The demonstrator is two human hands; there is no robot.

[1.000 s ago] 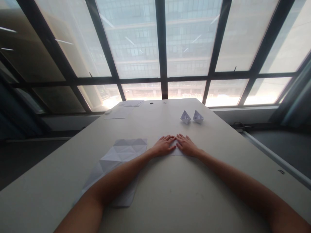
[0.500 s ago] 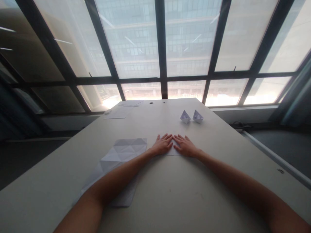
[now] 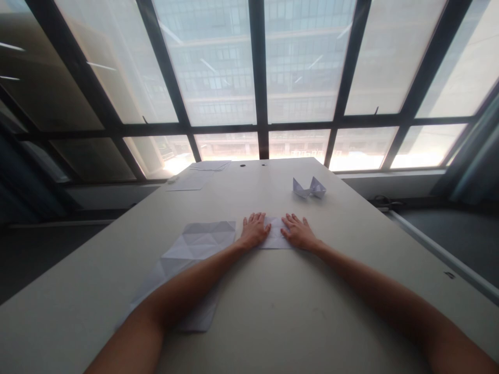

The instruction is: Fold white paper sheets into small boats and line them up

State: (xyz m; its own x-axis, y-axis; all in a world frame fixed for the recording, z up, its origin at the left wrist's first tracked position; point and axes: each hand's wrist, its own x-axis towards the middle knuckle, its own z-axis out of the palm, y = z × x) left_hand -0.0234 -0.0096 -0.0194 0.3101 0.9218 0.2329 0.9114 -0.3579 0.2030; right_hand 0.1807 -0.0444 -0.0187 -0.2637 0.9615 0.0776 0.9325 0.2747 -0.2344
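Observation:
Both of my hands lie flat on a small folded white paper (image 3: 275,234) in the middle of the pale table (image 3: 273,301). My left hand (image 3: 254,230) presses its left part with the fingers stretched out. My right hand (image 3: 298,232) presses the right part, fingers also flat and apart. A bare strip of the paper shows between the two hands. A larger creased white sheet (image 3: 187,259) lies to the left, partly under my left forearm.
Two small folded paper boats (image 3: 310,188) stand farther back on the right of the table. Flat white sheets (image 3: 197,176) lie at the far left end. Large windows with dark frames rise behind the table. A dark floor lies on both sides.
My hands have slid apart sideways over the folded paper, so more of it shows between them. The left paper boat now looks tipped over against the other.

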